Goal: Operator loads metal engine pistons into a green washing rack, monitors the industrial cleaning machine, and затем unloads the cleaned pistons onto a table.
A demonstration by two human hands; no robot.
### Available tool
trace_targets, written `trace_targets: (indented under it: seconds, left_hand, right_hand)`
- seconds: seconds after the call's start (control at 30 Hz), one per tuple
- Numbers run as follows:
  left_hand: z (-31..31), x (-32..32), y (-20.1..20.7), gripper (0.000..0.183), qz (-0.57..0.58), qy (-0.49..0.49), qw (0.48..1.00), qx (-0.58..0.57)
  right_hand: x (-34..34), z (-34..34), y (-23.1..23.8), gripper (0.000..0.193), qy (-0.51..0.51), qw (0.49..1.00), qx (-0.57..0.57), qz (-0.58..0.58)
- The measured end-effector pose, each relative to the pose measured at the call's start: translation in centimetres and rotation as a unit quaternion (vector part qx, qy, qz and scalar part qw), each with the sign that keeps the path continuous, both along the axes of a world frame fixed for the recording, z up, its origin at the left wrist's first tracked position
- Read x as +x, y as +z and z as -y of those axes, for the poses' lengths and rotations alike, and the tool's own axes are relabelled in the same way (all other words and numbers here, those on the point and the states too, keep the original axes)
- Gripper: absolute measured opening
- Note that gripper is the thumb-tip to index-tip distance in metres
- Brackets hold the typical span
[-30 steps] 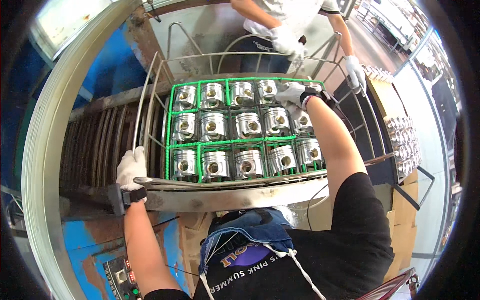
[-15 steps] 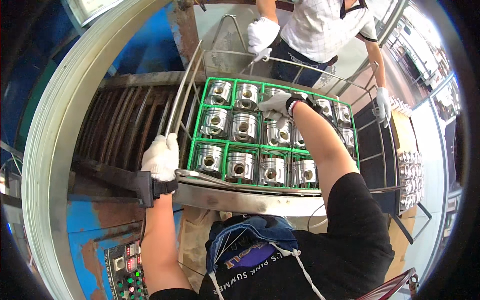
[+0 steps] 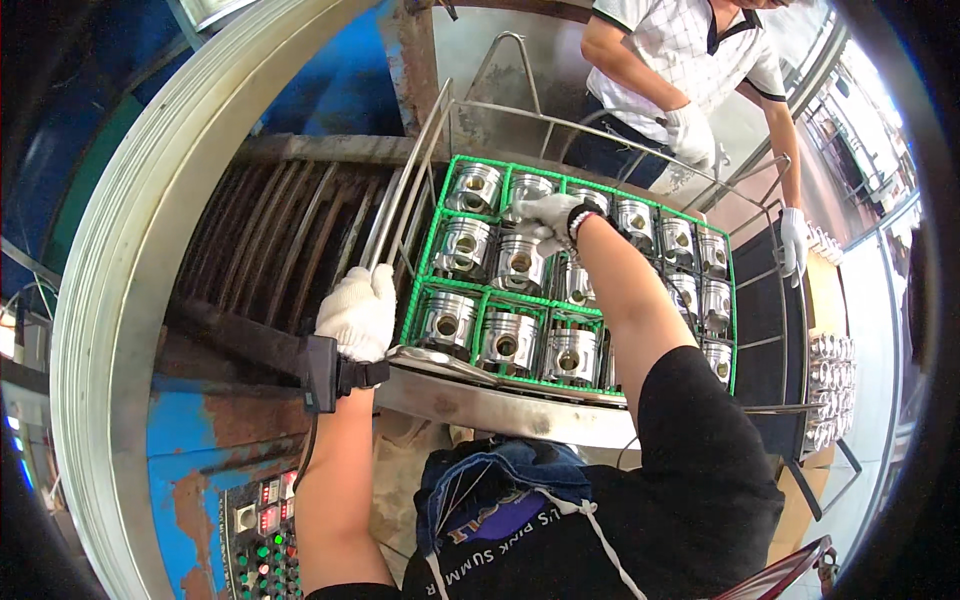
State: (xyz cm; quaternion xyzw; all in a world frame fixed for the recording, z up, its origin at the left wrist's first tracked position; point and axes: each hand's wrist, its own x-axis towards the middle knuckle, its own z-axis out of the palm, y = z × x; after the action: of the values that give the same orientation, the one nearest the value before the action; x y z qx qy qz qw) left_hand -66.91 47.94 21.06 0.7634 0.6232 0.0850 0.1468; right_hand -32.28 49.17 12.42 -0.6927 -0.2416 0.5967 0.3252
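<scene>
Pistons (image 3: 450, 322): silver, set in three rows within the green-edged rack (image 3: 429, 250), one to a compartment where I can see; some are covered by my right forearm

Metal frame (image 3: 408, 182): bare rails standing around the rack, higher than the pistons

Left hand (image 3: 356, 315): mine, in a white knit glove, at the near left corner of the frame; I have its fingers curled closed on the side rail, and it holds nothing else that I can see

Right hand (image 3: 550, 220): mine, gloved, over the back and middle rows toward the left end; fingers partly bent and reaching down among the pistons; from my view I cannot tell whether they grip one or merely touch

Worn items: black device (image 3: 321, 373) strapped at my left wrist; beaded bracelet (image 3: 583, 218) at the right

Co-worker (image 3: 680, 70): pale checked shirt, across the rack from me; one gloved hand (image 3: 690, 138) near the far rail, the other (image 3: 793, 245) at the frame's far right corner

Surroundings: dark slatted bed (image 3: 270, 240) to the left; control panel (image 3: 262, 545) with green and red lights, lower left; further pistons (image 3: 830, 390) stacked at the right
</scene>
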Motion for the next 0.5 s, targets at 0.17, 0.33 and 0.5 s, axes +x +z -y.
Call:
trace_targets:
  seconds: [0.17,0.33,0.5]
  left_hand:
    - [0.0,0.2,-0.3,0.051,-0.006,-0.017,0.999,0.04]
    - [-0.4,-0.1,-2.2,0.047,0.004,-0.036,0.988,0.147]
    - [-0.4,-0.4,-2.0,0.05,-0.002,-0.058,0.986,0.154]
  right_hand:
    - [1.7,0.6,-0.5,0.026,0.039,0.997,0.059,0.036]
    - [-1.6,4.1,3.6,0.031,0.036,0.966,0.009,0.254]
    - [3.0,10.0,2.4,0.031,0.009,0.989,0.069,0.13]
